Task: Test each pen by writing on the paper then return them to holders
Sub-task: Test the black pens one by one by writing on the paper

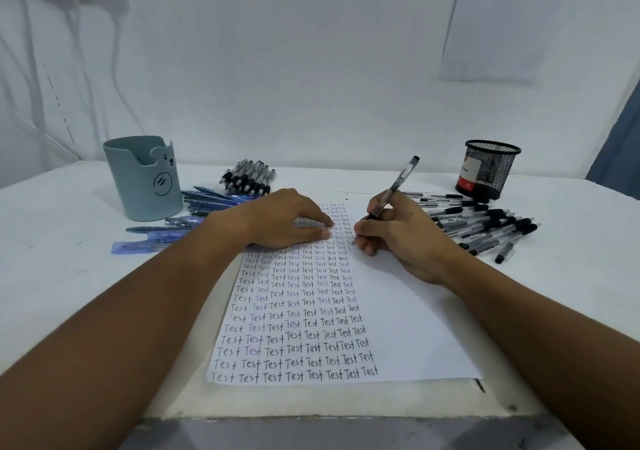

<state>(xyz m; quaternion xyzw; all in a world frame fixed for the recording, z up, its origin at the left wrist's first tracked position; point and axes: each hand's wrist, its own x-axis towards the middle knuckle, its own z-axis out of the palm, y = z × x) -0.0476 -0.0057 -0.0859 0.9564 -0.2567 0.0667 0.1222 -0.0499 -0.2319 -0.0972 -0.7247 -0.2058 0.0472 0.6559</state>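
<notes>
From the head camera, a flat white surface holds a big sheet of paper in the middle. The paper is thin and smooth, and its left half is full of rows of the word "Test". Its right half is bare.

The right hand has its grip closed tight on a clear pen with a black cap end. The pen tilts up and away toward the far edge, and its tip touches the paper near the end of a row. The left hand lies flat and open on the paper, with its fingers spread on the written rows, just beside the pen tip.

Near the far left corner stands a smooth grey-blue cup, round, with a bear face on it. Blue pens lie loose beside it, toward the left edge. A bunch of black and clear pens lies behind the left hand, near the far edge.

Near the far right corner stands a round black wire-mesh holder with a red and white label. A pile of clear pens with black grips lies in front of it, close to the right hand.

The near edge of the surface is free, and the near left part is bare too.
</notes>
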